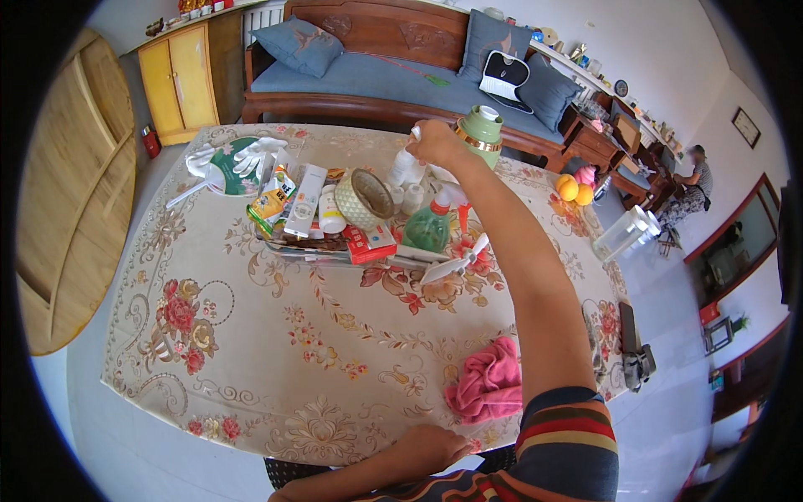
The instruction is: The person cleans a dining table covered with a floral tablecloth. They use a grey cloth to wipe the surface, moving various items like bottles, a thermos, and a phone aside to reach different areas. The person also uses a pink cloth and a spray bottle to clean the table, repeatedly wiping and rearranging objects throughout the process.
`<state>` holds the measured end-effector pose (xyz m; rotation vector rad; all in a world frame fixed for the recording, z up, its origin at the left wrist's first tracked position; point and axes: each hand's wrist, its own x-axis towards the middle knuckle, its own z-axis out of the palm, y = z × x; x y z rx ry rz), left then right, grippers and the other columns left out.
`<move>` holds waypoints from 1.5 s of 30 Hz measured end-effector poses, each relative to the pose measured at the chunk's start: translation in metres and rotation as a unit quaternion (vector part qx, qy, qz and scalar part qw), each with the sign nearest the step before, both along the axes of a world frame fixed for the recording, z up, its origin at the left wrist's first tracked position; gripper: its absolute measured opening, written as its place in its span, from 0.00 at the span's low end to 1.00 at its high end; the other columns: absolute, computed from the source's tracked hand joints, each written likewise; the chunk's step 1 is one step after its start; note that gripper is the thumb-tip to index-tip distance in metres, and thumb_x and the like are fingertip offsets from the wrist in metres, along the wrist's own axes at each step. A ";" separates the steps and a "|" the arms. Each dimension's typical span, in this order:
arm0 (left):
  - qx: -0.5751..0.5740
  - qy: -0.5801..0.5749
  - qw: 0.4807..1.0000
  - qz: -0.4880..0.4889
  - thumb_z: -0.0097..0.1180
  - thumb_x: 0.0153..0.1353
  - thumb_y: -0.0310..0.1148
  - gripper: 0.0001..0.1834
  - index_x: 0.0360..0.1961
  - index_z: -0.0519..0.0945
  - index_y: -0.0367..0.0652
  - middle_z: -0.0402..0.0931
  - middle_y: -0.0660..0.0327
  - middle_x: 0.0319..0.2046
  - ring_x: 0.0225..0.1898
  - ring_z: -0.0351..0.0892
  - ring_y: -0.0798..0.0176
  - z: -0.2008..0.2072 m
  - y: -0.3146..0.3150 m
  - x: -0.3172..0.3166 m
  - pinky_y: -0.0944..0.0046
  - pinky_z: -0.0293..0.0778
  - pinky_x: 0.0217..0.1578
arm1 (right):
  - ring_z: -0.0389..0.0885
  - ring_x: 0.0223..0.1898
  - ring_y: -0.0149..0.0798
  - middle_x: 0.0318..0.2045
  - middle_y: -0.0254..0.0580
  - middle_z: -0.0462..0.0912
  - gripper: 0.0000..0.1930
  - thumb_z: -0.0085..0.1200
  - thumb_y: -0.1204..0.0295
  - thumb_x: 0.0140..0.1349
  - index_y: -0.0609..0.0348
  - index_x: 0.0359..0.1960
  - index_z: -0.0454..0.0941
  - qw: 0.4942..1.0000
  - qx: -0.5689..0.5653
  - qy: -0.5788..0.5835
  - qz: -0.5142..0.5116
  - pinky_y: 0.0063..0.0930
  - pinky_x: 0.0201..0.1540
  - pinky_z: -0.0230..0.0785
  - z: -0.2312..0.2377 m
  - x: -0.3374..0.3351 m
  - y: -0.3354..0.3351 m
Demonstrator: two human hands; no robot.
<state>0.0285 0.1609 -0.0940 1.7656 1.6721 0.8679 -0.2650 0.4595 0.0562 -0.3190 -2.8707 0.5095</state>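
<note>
Reaching to the table's far side, my right hand is closed round the top of a white bottle. My left hand rests at the near edge with its fingers curled in and nothing visible in them. Right of the bottle is a green thermos. Nearer stand a green spray bottle and a cream textured pot. A clear tray holds a long white box, snack packets and a red box. A pink cloth lies crumpled by my right arm.
A hand fan with white gloves on it lies at the table's far left. Yellow round fruits and clear jars stand along the right edge. Behind the table is a wooden bench. A person sits far right.
</note>
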 end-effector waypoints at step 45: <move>0.051 -0.029 0.998 0.038 0.45 0.63 0.48 0.19 0.24 0.76 0.45 0.74 0.53 0.18 0.23 0.76 0.47 -0.016 -0.003 0.005 0.49 0.70 0.24 | 0.72 0.51 0.48 0.49 0.48 0.74 0.26 0.64 0.83 0.43 0.65 0.48 0.74 0.921 -0.326 0.042 -0.210 0.47 0.48 0.66 -0.035 -0.029 -0.008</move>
